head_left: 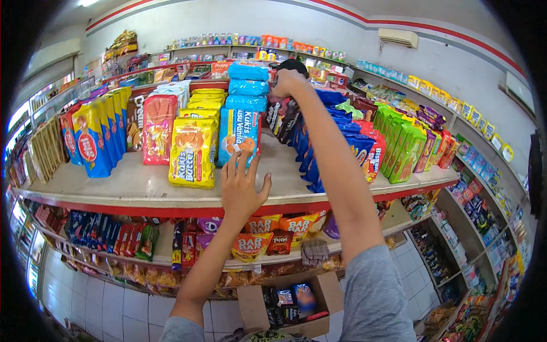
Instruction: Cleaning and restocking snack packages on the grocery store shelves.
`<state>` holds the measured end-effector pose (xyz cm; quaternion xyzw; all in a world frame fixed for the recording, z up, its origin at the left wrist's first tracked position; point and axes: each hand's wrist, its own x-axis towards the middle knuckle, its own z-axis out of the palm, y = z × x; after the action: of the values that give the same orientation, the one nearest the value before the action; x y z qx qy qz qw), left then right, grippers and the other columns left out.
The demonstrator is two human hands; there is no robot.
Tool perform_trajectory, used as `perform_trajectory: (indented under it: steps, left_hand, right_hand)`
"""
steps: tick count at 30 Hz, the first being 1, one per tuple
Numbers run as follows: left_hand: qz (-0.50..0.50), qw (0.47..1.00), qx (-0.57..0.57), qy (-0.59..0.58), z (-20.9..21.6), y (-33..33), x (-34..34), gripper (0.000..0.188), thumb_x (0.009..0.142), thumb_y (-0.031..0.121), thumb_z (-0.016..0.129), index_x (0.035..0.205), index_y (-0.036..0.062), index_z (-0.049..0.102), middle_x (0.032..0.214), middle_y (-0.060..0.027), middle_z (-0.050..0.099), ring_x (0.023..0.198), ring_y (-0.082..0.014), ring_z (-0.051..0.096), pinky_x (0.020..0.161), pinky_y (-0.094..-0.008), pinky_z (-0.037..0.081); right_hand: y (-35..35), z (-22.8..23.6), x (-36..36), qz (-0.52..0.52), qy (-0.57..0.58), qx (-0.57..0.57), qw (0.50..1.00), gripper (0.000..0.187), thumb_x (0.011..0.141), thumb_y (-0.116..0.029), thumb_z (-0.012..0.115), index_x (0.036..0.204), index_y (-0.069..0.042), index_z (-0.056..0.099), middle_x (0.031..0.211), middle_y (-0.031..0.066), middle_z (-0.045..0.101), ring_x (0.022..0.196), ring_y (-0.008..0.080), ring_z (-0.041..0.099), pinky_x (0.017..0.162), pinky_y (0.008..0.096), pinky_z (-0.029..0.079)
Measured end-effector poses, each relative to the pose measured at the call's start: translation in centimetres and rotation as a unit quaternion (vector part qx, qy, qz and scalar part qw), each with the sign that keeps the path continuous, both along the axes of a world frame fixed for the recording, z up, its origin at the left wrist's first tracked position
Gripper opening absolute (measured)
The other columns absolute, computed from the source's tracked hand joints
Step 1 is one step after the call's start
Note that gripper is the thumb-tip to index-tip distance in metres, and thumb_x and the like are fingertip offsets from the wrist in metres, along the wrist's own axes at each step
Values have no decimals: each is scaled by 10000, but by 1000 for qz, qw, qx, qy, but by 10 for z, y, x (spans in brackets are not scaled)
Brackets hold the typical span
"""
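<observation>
My left hand (242, 185) is open, its fingers spread and the tips touching the lower front of a blue cookie pack (239, 134). More light-blue packs (248, 88) are stacked behind that one. My right arm stretches to the back of the shelf, where my right hand (289, 82) bends down over a row of dark biscuit packs (282, 117). Its fingers are curled and partly hidden, so what they grip does not show clearly. Yellow cookie packs (194, 151) stand left of the blue ones, and dark-blue packs (327, 137) fill the space right of the dark row.
The shelf (137, 185) has a red front edge. Red-pink packs (159, 128) stand left, green packs (404, 148) right. Snack bags (250, 245) line the lower shelf. An open cardboard box (253, 310) with packs sits on the tiled floor below me. A dark round shape (296, 65) shows behind my right hand.
</observation>
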<state>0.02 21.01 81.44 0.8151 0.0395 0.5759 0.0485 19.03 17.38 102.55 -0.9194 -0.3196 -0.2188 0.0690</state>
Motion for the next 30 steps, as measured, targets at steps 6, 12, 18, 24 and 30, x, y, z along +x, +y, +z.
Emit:
perform_trajectory:
  steps: [6, 12, 18, 24, 30]
  left_hand:
    - [-78, 993, -82, 13, 10, 5, 1, 517, 744, 279, 659, 1179, 61, 482, 1144, -119, 514, 1111, -286, 459, 893, -407, 370]
    - [-416, 818, -393, -51, 23, -11, 16, 700, 739, 252, 728, 1265, -5, 344, 1122, -145, 523, 1063, -186, 509, 839, -340, 435]
    - [-478, 789, -378, -77, 53, -23, -11, 633, 694, 164, 767, 1160, -59, 401, 1040, -110, 562, 930, -147, 561, 790, -263, 461]
    - [-345, 913, -206, -75, 74, -11, -37, 554, 647, 154, 785, 1100, -20, 518, 943, -124, 629, 813, -164, 612, 728, -282, 491]
    - [-270, 949, -162, 16, 86, 2, -45, 617, 637, 143, 790, 1159, 9, 489, 975, -119, 618, 915, -177, 599, 760, -290, 483]
  right_hand:
    - [-78, 7, -68, 124, -41, 75, 989, 544, 607, -298, 667, 1061, -15, 574, 1023, 239, 599, 956, 371, 582, 830, 409, 469]
    - [-137, -6, -111, 331, 21, 184, 925, 522, 637, -265, 716, 1062, -20, 538, 915, 178, 625, 863, 262, 605, 790, 346, 467]
    - [-171, -10, -133, 335, 56, 220, 915, 597, 672, -195, 727, 1180, -49, 449, 1175, 136, 511, 999, 232, 555, 855, 350, 439]
    - [-144, -19, -163, 427, -170, 95, 883, 722, 599, -127, 719, 1249, -90, 407, 1241, 157, 451, 1182, 318, 408, 979, 408, 341]
    - [-117, -16, -160, 405, -177, -13, 897, 549, 576, -74, 716, 1094, -93, 536, 1119, 97, 536, 1082, 291, 490, 913, 406, 400]
